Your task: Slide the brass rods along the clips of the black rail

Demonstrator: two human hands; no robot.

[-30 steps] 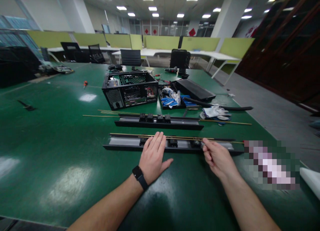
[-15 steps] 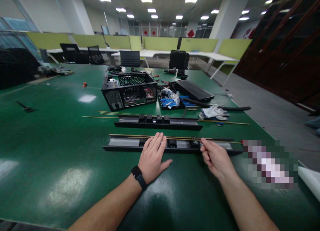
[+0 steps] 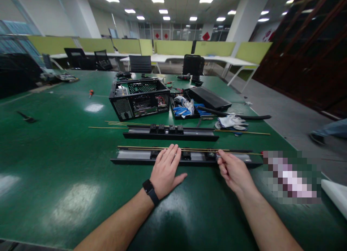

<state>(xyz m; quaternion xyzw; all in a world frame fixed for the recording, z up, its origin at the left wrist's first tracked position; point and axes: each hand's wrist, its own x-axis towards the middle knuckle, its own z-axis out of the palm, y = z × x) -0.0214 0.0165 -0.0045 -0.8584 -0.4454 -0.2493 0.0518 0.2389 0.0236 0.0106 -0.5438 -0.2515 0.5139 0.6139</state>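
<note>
Green table (image 3: 65,153) extends well left of the near rail (image 3: 199,157).

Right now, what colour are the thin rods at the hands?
The thin rods are golden; head view.

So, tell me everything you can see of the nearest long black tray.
The long black tray is a narrow, straight channel with dark edges and a pale grey floor; metal or plastic, I can't tell. It lies crosswise on the green table. Black blocks sit along it, and thin gold rods run lengthwise by its far edge. The left grip lies flat across its middle, hiding part of it; the right grip, at its right part, seems to pinch a rod.
</note>
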